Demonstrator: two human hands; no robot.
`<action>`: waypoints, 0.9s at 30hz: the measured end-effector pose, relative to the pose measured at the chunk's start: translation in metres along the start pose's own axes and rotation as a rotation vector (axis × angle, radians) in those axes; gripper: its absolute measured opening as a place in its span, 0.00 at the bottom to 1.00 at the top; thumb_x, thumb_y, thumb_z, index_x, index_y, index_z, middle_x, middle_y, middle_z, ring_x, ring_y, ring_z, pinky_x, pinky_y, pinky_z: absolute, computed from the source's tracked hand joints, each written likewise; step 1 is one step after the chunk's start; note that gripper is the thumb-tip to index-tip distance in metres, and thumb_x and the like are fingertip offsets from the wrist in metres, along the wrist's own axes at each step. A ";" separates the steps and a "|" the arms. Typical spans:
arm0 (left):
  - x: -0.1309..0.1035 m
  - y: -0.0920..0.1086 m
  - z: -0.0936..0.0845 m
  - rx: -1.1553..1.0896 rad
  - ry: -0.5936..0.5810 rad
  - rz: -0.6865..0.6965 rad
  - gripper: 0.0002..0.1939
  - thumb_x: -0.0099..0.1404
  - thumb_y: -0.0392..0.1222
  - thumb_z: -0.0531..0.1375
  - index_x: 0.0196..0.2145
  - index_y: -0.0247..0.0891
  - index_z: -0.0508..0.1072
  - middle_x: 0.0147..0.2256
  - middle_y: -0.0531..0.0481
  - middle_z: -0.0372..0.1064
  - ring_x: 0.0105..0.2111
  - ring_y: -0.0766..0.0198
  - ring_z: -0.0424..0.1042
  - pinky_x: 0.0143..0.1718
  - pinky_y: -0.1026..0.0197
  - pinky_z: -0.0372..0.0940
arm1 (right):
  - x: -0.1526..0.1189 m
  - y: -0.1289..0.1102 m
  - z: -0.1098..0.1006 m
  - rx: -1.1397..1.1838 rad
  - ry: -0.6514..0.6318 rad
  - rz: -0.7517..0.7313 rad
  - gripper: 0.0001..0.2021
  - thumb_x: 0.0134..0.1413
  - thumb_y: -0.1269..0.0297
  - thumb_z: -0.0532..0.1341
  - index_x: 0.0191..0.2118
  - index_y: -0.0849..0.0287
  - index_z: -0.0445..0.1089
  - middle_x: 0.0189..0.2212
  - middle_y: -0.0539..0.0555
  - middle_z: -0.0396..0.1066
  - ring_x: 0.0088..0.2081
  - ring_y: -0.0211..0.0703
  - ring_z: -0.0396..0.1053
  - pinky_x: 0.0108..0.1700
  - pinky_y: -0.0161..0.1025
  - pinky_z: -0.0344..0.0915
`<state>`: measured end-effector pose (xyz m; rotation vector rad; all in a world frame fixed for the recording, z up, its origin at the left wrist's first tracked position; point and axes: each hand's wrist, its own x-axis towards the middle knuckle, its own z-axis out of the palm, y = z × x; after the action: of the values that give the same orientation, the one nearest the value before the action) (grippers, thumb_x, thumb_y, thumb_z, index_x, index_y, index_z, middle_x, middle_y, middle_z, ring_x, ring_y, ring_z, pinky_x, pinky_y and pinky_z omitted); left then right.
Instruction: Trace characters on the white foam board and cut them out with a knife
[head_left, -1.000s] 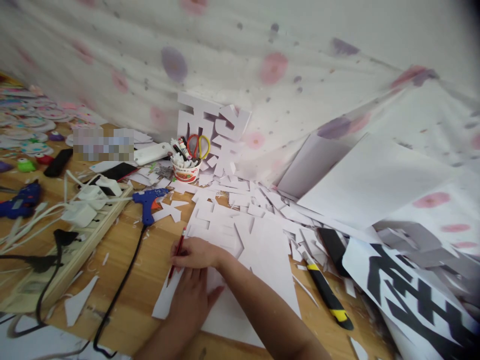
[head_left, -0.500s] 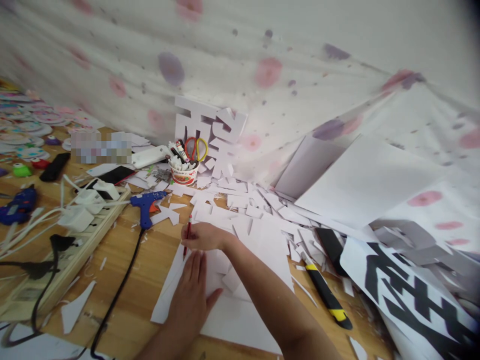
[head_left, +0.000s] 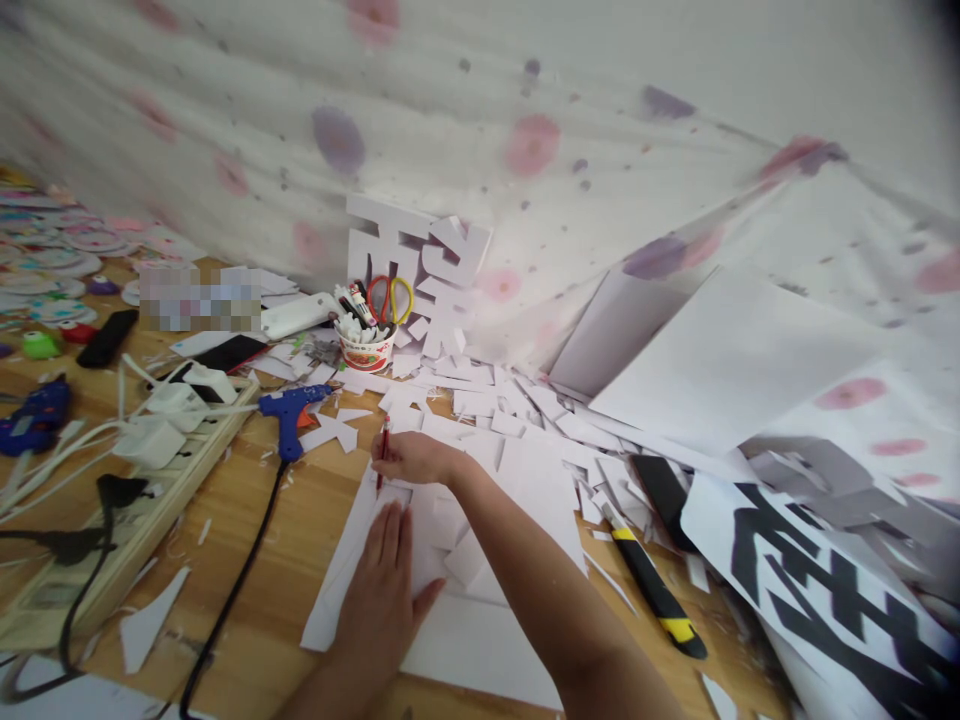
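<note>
A red pencil (head_left: 384, 450) stands nearly upright in the closed fingers of my right hand (head_left: 416, 457), its lower end at the left part of a large white sheet (head_left: 480, 650). My left hand (head_left: 381, 580) lies flat on the sheet just below, fingers together and stretched forward, thumb out to the right. Under and beside the hands is a white cut-out piece (head_left: 450, 520) with openings in it; my right forearm hides much of it.
To the left are a blue glue gun (head_left: 285, 415) with a black cord and a power strip (head_left: 150, 520) with plugs. White scraps, a cup of pens and scissors (head_left: 367, 350) and cut-out characters (head_left: 450, 250) stand behind. A utility knife (head_left: 652, 585) lies right.
My right hand has moved slightly up and to the right along the sheet with the pencil. My left hand stays pressed in the same place.
</note>
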<state>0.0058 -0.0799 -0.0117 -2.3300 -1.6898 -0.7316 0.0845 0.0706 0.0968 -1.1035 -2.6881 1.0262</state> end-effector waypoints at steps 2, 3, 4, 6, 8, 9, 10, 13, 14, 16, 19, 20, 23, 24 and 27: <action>0.000 0.000 0.000 -0.010 -0.008 -0.007 0.41 0.60 0.58 0.48 0.60 0.26 0.41 0.58 0.30 0.49 0.58 0.45 0.48 0.53 0.47 0.55 | 0.002 0.000 -0.001 -0.002 -0.008 0.002 0.02 0.50 0.68 0.54 0.29 0.58 0.60 0.22 0.47 0.62 0.25 0.34 0.58 0.28 0.31 0.53; 0.000 0.000 0.000 -0.016 -0.016 -0.013 0.41 0.60 0.58 0.49 0.60 0.26 0.41 0.58 0.30 0.48 0.58 0.45 0.48 0.53 0.47 0.55 | 0.003 0.000 -0.002 -0.007 -0.013 0.005 0.02 0.50 0.68 0.54 0.29 0.58 0.60 0.22 0.47 0.62 0.24 0.34 0.58 0.28 0.31 0.53; 0.000 0.000 0.000 -0.023 -0.025 -0.017 0.41 0.60 0.58 0.49 0.60 0.27 0.41 0.58 0.30 0.48 0.59 0.45 0.47 0.54 0.46 0.55 | 0.004 0.000 -0.003 -0.017 -0.016 0.007 0.01 0.50 0.68 0.54 0.29 0.58 0.60 0.22 0.47 0.62 0.24 0.34 0.58 0.27 0.31 0.53; 0.000 0.001 0.000 -0.033 -0.046 -0.025 0.41 0.59 0.58 0.49 0.61 0.27 0.41 0.59 0.30 0.47 0.59 0.46 0.46 0.54 0.45 0.54 | 0.007 0.001 -0.005 -0.041 -0.012 0.006 0.01 0.49 0.68 0.54 0.30 0.58 0.60 0.22 0.46 0.62 0.24 0.35 0.57 0.28 0.32 0.53; -0.001 0.001 -0.001 -0.031 -0.056 -0.027 0.42 0.59 0.58 0.49 0.61 0.27 0.40 0.59 0.30 0.47 0.59 0.45 0.46 0.54 0.45 0.54 | 0.008 0.003 -0.006 -0.038 0.005 -0.006 0.01 0.49 0.68 0.54 0.30 0.58 0.60 0.22 0.46 0.62 0.24 0.35 0.57 0.28 0.32 0.54; -0.001 0.001 -0.001 -0.028 -0.057 -0.027 0.42 0.59 0.58 0.50 0.61 0.26 0.40 0.59 0.29 0.47 0.59 0.45 0.46 0.54 0.45 0.54 | 0.008 0.005 -0.006 -0.015 0.013 -0.015 0.00 0.49 0.68 0.54 0.30 0.58 0.60 0.23 0.46 0.62 0.25 0.35 0.57 0.28 0.32 0.54; -0.001 0.001 -0.001 -0.026 -0.059 -0.028 0.42 0.59 0.58 0.50 0.61 0.26 0.39 0.59 0.29 0.46 0.59 0.45 0.45 0.54 0.45 0.53 | 0.009 0.007 -0.005 0.022 0.018 -0.024 0.01 0.50 0.68 0.54 0.29 0.58 0.60 0.23 0.46 0.63 0.25 0.34 0.58 0.29 0.32 0.54; -0.002 0.001 0.001 -0.037 -0.054 -0.034 0.42 0.59 0.58 0.50 0.61 0.27 0.40 0.59 0.30 0.46 0.59 0.45 0.45 0.54 0.46 0.53 | 0.009 0.010 0.000 0.164 -0.001 -0.042 0.03 0.52 0.68 0.53 0.29 0.58 0.59 0.22 0.46 0.64 0.26 0.34 0.60 0.31 0.32 0.56; -0.002 0.001 0.002 -0.042 -0.050 -0.038 0.42 0.59 0.58 0.50 0.61 0.27 0.41 0.59 0.30 0.46 0.59 0.46 0.45 0.54 0.46 0.53 | 0.009 0.010 0.002 0.204 -0.018 -0.045 0.03 0.53 0.68 0.53 0.29 0.59 0.59 0.22 0.46 0.65 0.26 0.34 0.61 0.31 0.32 0.57; -0.003 0.000 0.004 -0.051 -0.038 -0.039 0.42 0.58 0.58 0.50 0.61 0.27 0.41 0.59 0.31 0.47 0.59 0.46 0.46 0.54 0.46 0.53 | 0.009 0.008 0.008 0.262 -0.063 -0.044 0.03 0.53 0.68 0.53 0.28 0.58 0.59 0.21 0.46 0.64 0.26 0.34 0.61 0.31 0.31 0.58; -0.003 0.000 0.004 -0.054 -0.034 -0.032 0.43 0.58 0.58 0.50 0.61 0.27 0.40 0.59 0.31 0.47 0.59 0.45 0.45 0.55 0.46 0.53 | 0.009 0.001 0.016 0.307 -0.128 -0.033 0.04 0.52 0.70 0.54 0.27 0.58 0.58 0.20 0.45 0.64 0.25 0.33 0.61 0.30 0.31 0.58; -0.003 0.000 0.004 -0.054 -0.035 -0.029 0.43 0.59 0.58 0.50 0.61 0.26 0.39 0.59 0.30 0.47 0.60 0.45 0.45 0.55 0.46 0.53 | 0.009 -0.001 0.017 0.306 -0.139 -0.030 0.05 0.51 0.70 0.54 0.27 0.58 0.58 0.20 0.45 0.63 0.24 0.34 0.61 0.29 0.31 0.58; -0.003 0.000 0.003 -0.049 -0.034 -0.027 0.44 0.59 0.57 0.50 0.61 0.25 0.37 0.59 0.29 0.46 0.60 0.44 0.43 0.55 0.45 0.52 | 0.010 -0.007 0.017 0.265 -0.148 -0.027 0.06 0.50 0.69 0.55 0.25 0.58 0.58 0.20 0.45 0.63 0.23 0.34 0.61 0.27 0.31 0.57; -0.002 0.001 0.003 -0.050 -0.034 -0.028 0.44 0.59 0.57 0.50 0.61 0.25 0.36 0.59 0.29 0.46 0.60 0.44 0.44 0.55 0.45 0.52 | 0.010 -0.008 0.017 0.243 -0.153 -0.021 0.06 0.50 0.69 0.55 0.25 0.58 0.58 0.19 0.45 0.63 0.23 0.34 0.61 0.27 0.31 0.57; -0.002 0.001 0.003 -0.061 -0.036 -0.037 0.43 0.59 0.57 0.50 0.61 0.27 0.36 0.59 0.30 0.45 0.60 0.45 0.44 0.55 0.45 0.52 | 0.010 -0.009 0.016 0.192 -0.173 -0.003 0.06 0.51 0.69 0.55 0.24 0.59 0.59 0.19 0.45 0.65 0.23 0.34 0.61 0.27 0.31 0.56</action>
<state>0.0071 -0.0813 -0.0150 -2.3715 -1.7541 -0.7626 0.0671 0.0634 0.0885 -1.0192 -2.6439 1.4061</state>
